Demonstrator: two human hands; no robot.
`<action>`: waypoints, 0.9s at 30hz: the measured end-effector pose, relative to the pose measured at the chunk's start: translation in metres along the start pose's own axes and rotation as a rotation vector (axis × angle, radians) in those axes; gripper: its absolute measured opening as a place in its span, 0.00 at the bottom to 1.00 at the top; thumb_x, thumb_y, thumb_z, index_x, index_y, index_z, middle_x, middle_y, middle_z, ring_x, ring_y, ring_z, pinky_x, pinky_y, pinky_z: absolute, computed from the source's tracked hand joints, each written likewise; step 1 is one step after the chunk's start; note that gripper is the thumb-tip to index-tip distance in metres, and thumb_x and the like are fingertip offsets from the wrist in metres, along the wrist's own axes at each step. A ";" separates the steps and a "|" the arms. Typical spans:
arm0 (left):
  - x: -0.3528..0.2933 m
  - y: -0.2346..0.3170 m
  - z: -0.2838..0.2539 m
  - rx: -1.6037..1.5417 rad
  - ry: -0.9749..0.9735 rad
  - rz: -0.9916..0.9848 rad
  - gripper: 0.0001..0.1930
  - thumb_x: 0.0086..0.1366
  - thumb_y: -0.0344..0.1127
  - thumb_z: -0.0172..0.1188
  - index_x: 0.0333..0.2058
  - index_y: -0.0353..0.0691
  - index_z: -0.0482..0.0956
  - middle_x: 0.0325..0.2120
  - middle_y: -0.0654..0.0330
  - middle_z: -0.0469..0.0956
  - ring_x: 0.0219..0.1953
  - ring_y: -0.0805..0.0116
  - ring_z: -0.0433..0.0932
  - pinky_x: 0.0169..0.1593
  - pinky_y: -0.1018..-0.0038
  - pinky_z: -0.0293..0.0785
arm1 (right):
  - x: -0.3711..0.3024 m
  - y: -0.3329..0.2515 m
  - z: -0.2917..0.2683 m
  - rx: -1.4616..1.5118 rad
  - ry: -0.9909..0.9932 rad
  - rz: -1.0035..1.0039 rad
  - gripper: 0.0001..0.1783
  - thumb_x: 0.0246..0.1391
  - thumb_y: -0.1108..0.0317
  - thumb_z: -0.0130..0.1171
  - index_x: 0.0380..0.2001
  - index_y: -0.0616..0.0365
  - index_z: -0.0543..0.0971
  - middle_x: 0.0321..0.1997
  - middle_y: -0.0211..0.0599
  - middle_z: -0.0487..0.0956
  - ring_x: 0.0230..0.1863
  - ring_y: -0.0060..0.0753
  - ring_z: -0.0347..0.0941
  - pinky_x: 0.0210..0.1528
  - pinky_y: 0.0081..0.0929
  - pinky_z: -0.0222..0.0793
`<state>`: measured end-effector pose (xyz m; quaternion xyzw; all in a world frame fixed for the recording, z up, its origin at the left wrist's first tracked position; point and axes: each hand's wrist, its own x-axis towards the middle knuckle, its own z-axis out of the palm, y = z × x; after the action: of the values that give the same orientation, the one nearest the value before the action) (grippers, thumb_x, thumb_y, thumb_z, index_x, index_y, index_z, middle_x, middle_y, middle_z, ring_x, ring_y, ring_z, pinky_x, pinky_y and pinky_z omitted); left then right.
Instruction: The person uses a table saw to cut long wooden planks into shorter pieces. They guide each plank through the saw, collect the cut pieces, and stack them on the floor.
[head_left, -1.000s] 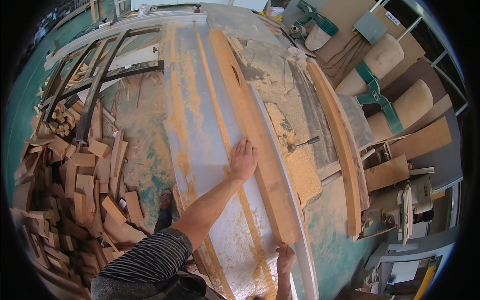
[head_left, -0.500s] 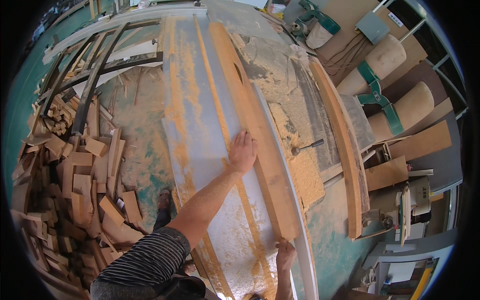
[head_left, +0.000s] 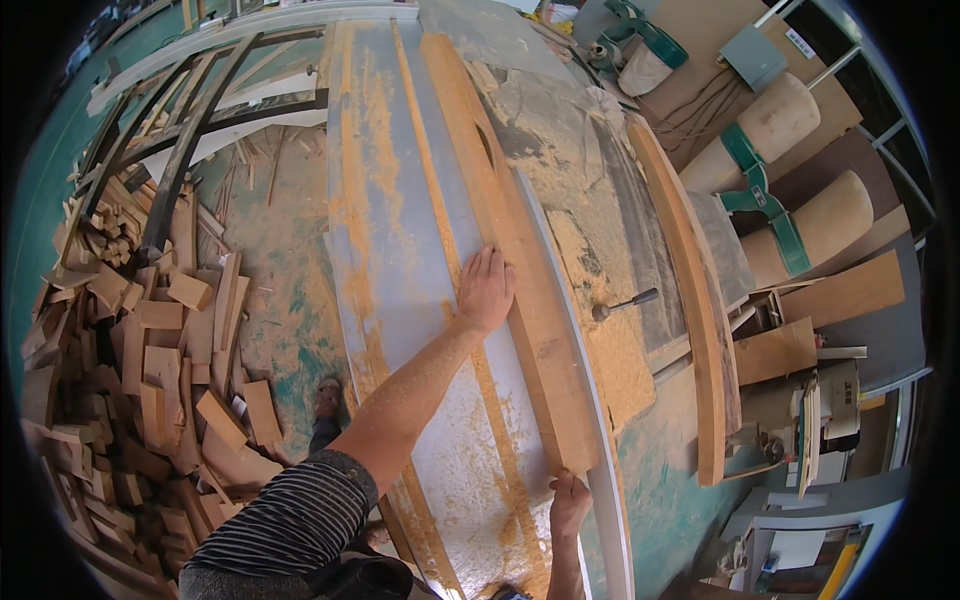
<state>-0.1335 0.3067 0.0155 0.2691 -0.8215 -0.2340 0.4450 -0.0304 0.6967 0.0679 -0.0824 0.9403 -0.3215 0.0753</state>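
A long, thick wooden beam (head_left: pixel 540 345) lies lengthwise on the pale metal machine table (head_left: pixel 400 270), along a straight metal fence (head_left: pixel 570 310). A dark slot shows in its far part. My left hand (head_left: pixel 487 290) rests against the beam's left side about midway, fingers stretched out over its upper edge. At the near end, my right hand (head_left: pixel 569 502) is closed with its fingers curled against the end of the beam. Sawdust lies in streaks on the table, including a long line left of the beam.
Right of the fence are a sawdust-covered surface and a lever with a dark handle (head_left: pixel 630 303). Another long board (head_left: pixel 690 320) lies farther right, near dust-collector bags (head_left: pixel 820 222). Wood offcuts (head_left: pixel 165 375) pile up at left, below a dark metal frame (head_left: pixel 205 115).
The beam has slid a little away from me along the fence, and both hands have moved forward with it. The view has shifted slightly.
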 end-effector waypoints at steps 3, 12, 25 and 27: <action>0.006 -0.006 0.001 -0.001 0.016 0.009 0.13 0.69 0.33 0.50 0.44 0.28 0.74 0.47 0.42 0.75 0.52 0.45 0.73 0.60 0.56 0.66 | 0.004 -0.004 0.006 0.019 0.001 -0.015 0.22 0.65 0.56 0.54 0.33 0.67 0.84 0.25 0.48 0.84 0.28 0.44 0.83 0.34 0.39 0.75; 0.024 -0.027 0.007 -0.033 -0.008 -0.019 0.14 0.70 0.35 0.50 0.46 0.28 0.74 0.48 0.43 0.74 0.53 0.45 0.72 0.61 0.56 0.66 | 0.018 -0.019 0.022 0.053 0.006 -0.003 0.22 0.65 0.58 0.54 0.30 0.69 0.83 0.21 0.46 0.81 0.25 0.38 0.78 0.30 0.37 0.70; 0.054 -0.054 0.018 -0.014 -0.011 -0.033 0.15 0.72 0.37 0.49 0.46 0.29 0.74 0.49 0.44 0.74 0.53 0.45 0.72 0.61 0.56 0.65 | 0.039 -0.049 0.042 0.095 0.038 -0.054 0.24 0.66 0.58 0.54 0.27 0.71 0.82 0.19 0.44 0.79 0.22 0.31 0.73 0.27 0.35 0.67; 0.058 -0.058 0.020 -0.015 0.000 -0.030 0.15 0.72 0.37 0.49 0.46 0.29 0.74 0.48 0.44 0.74 0.53 0.45 0.73 0.61 0.56 0.66 | 0.041 -0.053 0.045 0.094 0.034 -0.052 0.24 0.65 0.57 0.54 0.27 0.71 0.82 0.20 0.44 0.79 0.23 0.31 0.73 0.28 0.35 0.67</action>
<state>-0.1641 0.2285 0.0042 0.2781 -0.8155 -0.2471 0.4434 -0.0563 0.6204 0.0620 -0.0976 0.9229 -0.3684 0.0548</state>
